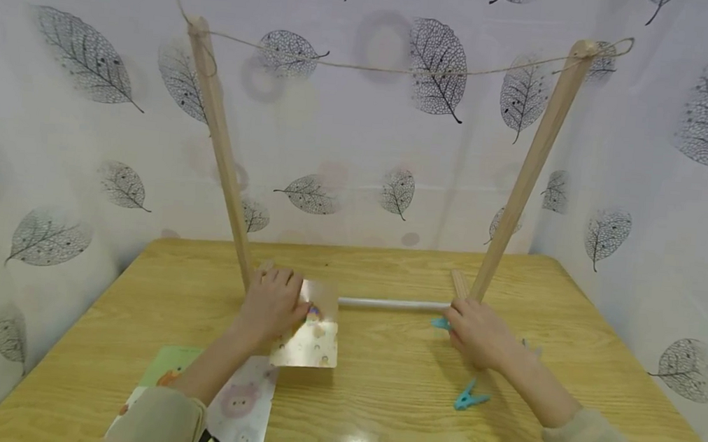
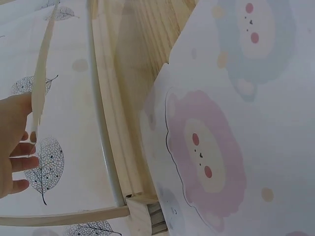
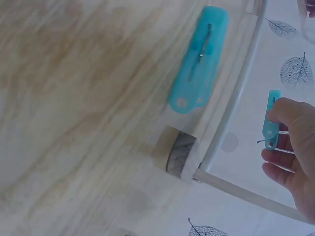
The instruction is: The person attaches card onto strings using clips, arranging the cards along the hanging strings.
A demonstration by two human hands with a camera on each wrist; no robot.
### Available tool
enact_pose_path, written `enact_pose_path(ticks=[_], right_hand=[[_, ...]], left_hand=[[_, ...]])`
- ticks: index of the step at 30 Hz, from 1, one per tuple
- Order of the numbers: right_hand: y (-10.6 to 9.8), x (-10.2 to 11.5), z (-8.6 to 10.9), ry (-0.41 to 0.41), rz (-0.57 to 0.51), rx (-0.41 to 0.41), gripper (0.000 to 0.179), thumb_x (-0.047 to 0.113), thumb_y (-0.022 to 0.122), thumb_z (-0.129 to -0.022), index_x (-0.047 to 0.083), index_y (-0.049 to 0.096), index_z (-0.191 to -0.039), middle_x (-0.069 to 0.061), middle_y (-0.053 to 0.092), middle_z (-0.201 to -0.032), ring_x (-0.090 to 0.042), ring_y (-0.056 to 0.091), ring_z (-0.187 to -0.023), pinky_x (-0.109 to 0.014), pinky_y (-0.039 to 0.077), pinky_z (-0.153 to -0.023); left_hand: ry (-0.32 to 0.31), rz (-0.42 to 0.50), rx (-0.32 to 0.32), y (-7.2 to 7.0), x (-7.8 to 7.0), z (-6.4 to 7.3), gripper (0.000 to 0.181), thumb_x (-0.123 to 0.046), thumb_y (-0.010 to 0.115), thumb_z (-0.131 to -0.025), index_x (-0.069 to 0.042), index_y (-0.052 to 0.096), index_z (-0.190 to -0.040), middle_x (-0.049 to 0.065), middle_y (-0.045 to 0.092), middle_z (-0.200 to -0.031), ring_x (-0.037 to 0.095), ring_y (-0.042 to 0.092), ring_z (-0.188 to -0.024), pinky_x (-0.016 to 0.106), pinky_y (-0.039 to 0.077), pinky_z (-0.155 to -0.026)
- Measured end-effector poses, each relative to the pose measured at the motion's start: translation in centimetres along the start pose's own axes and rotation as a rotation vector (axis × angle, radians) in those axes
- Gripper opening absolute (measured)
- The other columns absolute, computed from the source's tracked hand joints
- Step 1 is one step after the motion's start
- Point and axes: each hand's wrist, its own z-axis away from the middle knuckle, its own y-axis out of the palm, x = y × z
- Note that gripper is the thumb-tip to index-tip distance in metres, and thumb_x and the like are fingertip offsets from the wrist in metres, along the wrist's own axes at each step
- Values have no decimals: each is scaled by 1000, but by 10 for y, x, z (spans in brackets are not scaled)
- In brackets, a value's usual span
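Note:
My left hand point(image 1: 272, 302) pinches a shiny printed card point(image 1: 311, 351) by its left side, raised above the table. In the left wrist view that card point(image 2: 40, 73) appears nearly edge-on between thumb and fingers. At the right post's foot, my right hand point(image 1: 483, 334) pinches a teal clothespin point(image 3: 271, 123) between thumb and fingers. Another teal clothespin point(image 1: 470, 397) lies on the table nearer to me. A pink-and-white card point(image 1: 243, 408) with animal faces and a green card point(image 1: 178, 356) lie under my left forearm, partly covered by it.
Two wooden posts, left point(image 1: 222, 139) and right point(image 1: 532, 166), carry a sagging twine point(image 1: 367, 68) between their tops. A white rod point(image 1: 394, 304) joins them low down. Something small point(image 1: 532, 347) is half hidden behind my right wrist. Leaf-print curtains point(image 1: 349, 129) surround the table.

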Motion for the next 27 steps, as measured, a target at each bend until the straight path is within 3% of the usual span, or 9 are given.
enact_pose_path(ticks=[6,12,16,20,24,27], right_hand=[[-4,-3,-9,-63,-64,-145,26,-2,75,-65,-1,57,-85,-7,49,-81,-18,46,-69,-29,42,-59],[-5,-4,-15,-124,-71,-264,32,-1,78,-62,3,58,-86,-7,48,-80,-16,41,-65,-25,36,-53],[-8,-2,-18,-100,3,-279,33,9,80,-64,9,61,-90,-8,53,-83,-19,47,-67,-30,39,-53],[-11,-1,-22,-77,62,-291,32,13,79,-66,12,61,-93,-10,56,-85,-26,52,-73,-41,43,-59],[-14,0,-25,-63,59,-290,27,12,73,-72,12,62,-97,-11,56,-87,-30,54,-79,-48,45,-65],[-15,1,-28,-68,42,-293,17,17,60,-86,11,62,-101,-12,55,-89,-31,54,-80,-50,44,-69]], left_hand=[[4,78,-108,-7,2,-6,48,-35,74,-76,7,61,-95,18,62,-91,32,58,-83,44,45,-82],[23,108,-172,-11,3,-9,48,-36,74,-76,5,60,-96,17,59,-91,31,59,-81,43,48,-77],[48,45,-256,-15,4,-10,48,-41,73,-75,-1,61,-97,16,60,-91,32,59,-77,45,45,-75],[30,4,-329,-20,6,-11,48,-46,71,-74,-5,62,-98,17,62,-91,34,59,-78,47,42,-75],[-5,-2,-348,-23,7,-12,48,-49,68,-75,-8,63,-101,19,61,-94,36,56,-78,49,40,-75],[-28,-18,-360,-25,7,-12,49,-50,67,-75,-10,64,-103,19,60,-96,37,54,-80,51,39,-77]])
